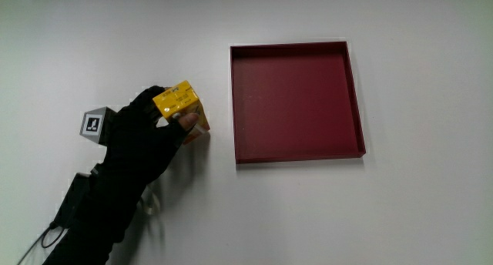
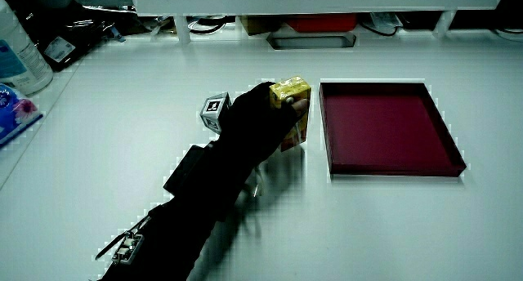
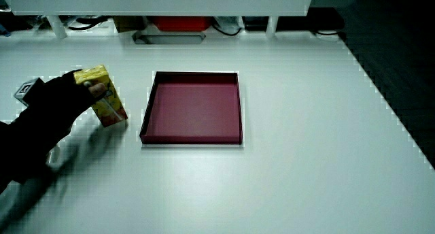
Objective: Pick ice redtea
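The white surface is carrying everything here. The dark red tray is lying flat on it, shallow-walled and open upward. The hand is sitting just beside the tray, its fingers curling around the yellow ice redtea carton and gripping it near the top. In both side views the carton is tilting, its lower end close to the surface and apart from the tray. A small patterned cube is riding on the back of the hand.

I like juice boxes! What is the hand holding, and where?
The hand grips the yellow carton around its upper part, beside the red tray.
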### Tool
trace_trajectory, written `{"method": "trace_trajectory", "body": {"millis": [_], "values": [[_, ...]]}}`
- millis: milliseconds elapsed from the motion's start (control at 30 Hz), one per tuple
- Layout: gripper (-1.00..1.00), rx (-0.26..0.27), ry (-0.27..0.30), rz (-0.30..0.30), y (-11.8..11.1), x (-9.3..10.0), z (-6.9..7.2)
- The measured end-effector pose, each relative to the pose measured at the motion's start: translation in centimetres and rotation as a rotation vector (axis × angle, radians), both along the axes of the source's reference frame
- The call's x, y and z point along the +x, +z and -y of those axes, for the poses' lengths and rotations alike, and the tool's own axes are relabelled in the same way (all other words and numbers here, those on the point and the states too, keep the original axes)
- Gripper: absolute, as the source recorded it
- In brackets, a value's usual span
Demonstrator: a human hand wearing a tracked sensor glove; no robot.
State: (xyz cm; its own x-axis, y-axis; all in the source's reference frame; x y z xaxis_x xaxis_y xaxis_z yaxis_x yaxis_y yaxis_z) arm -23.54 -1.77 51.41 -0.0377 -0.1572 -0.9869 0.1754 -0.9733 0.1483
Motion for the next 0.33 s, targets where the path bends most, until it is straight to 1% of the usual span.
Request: {"method": "trace_trajectory", "body": {"millis": [67,133,233,333], "values": [[1.0,0.009,0.024,-0.002,-0.5,0.7,0.5],[1.0,0.014,0.041,-0.02,-1.5,1.8,1.1],[1.0,0.035,0.072,-0.029,-2.7,3.3,1.9],[1.0,0.049,0.096,-0.043,-3.4,4.7,2.5]]}}
